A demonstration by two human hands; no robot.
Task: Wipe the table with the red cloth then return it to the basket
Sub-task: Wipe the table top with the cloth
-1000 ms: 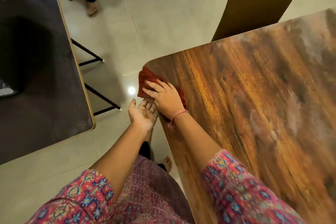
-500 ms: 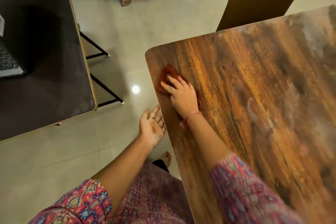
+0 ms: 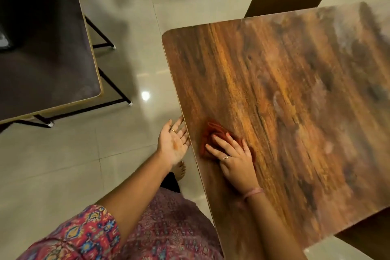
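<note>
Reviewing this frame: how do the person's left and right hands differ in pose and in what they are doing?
The left hand is palm up beside the table edge, holding nothing; the right hand is palm down on the tabletop. The left touches no cloth; the right presses the red cloth flat. Both wear a ring.

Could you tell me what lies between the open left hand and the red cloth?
In the head view, only the wooden table's edge strip separates the left hand from the red cloth.
</note>
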